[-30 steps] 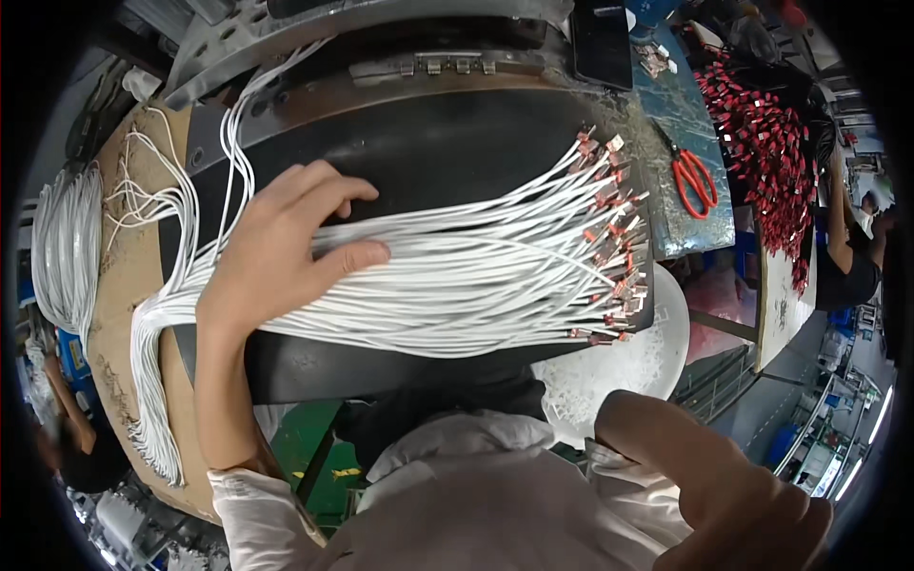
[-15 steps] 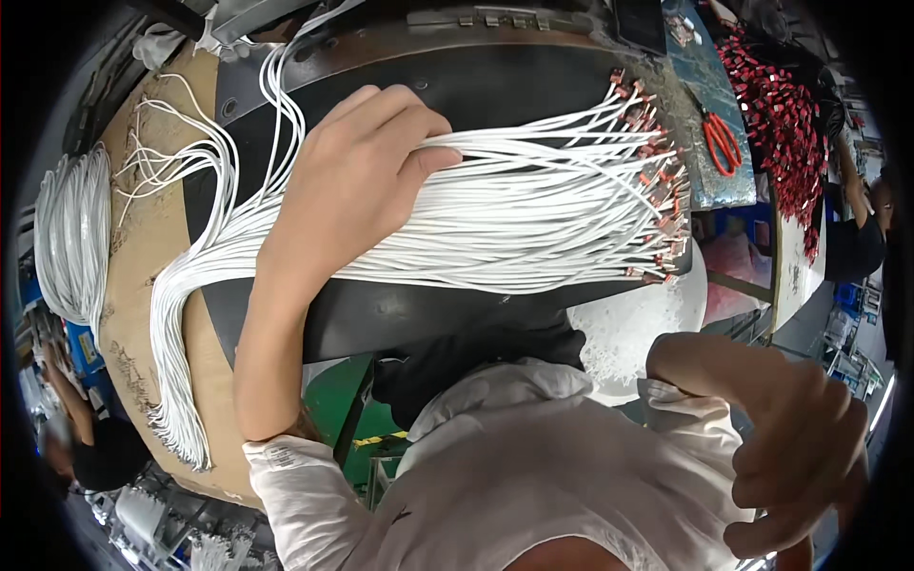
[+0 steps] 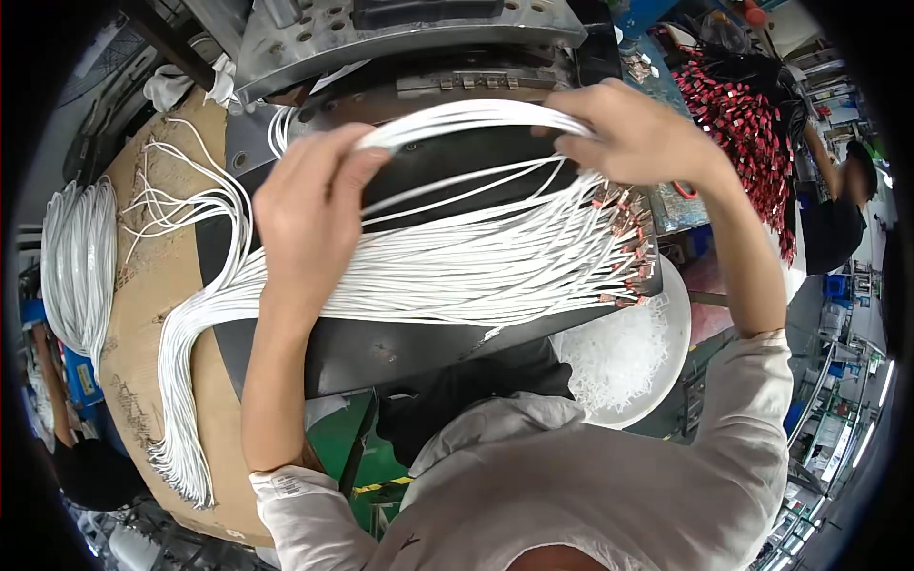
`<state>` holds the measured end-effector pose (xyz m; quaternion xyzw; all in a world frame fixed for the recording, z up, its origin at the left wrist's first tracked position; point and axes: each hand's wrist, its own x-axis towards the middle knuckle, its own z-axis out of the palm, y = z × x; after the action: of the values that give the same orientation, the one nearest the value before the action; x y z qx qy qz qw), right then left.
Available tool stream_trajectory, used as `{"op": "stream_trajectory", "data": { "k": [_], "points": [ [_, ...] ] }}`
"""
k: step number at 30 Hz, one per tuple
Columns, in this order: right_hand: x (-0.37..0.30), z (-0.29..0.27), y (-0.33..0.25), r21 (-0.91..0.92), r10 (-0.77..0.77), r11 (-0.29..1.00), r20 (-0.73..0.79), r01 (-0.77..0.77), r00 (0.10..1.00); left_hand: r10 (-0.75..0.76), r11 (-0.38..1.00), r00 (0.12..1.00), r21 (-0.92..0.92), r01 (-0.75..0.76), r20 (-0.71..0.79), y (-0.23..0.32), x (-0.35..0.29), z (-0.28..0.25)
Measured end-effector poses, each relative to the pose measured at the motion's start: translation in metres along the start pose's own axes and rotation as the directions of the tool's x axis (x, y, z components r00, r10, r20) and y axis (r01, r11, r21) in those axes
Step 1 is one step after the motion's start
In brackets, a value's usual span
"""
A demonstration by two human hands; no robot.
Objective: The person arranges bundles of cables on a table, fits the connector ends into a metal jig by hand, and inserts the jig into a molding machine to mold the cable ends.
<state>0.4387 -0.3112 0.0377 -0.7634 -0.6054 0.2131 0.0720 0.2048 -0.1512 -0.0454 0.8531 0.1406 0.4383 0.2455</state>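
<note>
A small group of white cables (image 3: 476, 113) arches above the dark work surface, raised between my two hands. My left hand (image 3: 314, 205) closes around its left part, fingers curled. At the other end, my right hand (image 3: 633, 133) grips the same cables near their tips, which its fingers hide. Below them a thick bundle of white cables (image 3: 447, 271) lies across the black plate, with red and copper-coloured terminals (image 3: 630, 249) at its right end. A few thin strands slant from that bundle up towards my left hand. Its left part bends down over the brown board's edge.
A metal machine frame (image 3: 409, 57) stands at the far side. Brown board (image 3: 143, 314) carries loose cable ends and a coiled white bundle (image 3: 78, 271) at left. A round white tub (image 3: 624, 366) with white bits sits at right, beyond it red-tipped parts (image 3: 743, 133). Other people work at both sides.
My right hand has come up from the lower right and taken hold of the cables' right end. A group of cables now rises off the bundle. The whole view has shifted slightly.
</note>
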Motion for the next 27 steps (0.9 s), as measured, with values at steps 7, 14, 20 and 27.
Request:
{"op": "stream_trajectory", "data": {
  "k": [7, 14, 20, 27],
  "points": [
    [0.029, 0.014, 0.015, 0.33, -0.203, 0.939, 0.313, 0.095, 0.928, -0.02, 0.994, 0.978, -0.097, 0.041, 0.206, -0.007, -0.011, 0.012],
    [0.005, 0.02, 0.022, 0.595, -0.348, 0.755, 0.006, 0.276, 0.938, -0.307, 0.861, 0.944, -0.389, 0.328, 0.118, -0.009, -0.005, -0.005],
    [-0.043, 0.0, 0.044, 0.465, 0.034, 0.884, 0.019, -0.039, 0.999, 0.266, 0.934, 0.961, 0.226, -0.276, 0.076, -0.011, -0.001, -0.005],
    [-0.091, -0.039, 0.075, 0.609, 0.034, 0.786, 0.134, -0.109, 0.99, -0.01, 0.57, 0.283, -0.227, 0.79, 0.959, 0.027, 0.056, 0.014]
  ]
}}
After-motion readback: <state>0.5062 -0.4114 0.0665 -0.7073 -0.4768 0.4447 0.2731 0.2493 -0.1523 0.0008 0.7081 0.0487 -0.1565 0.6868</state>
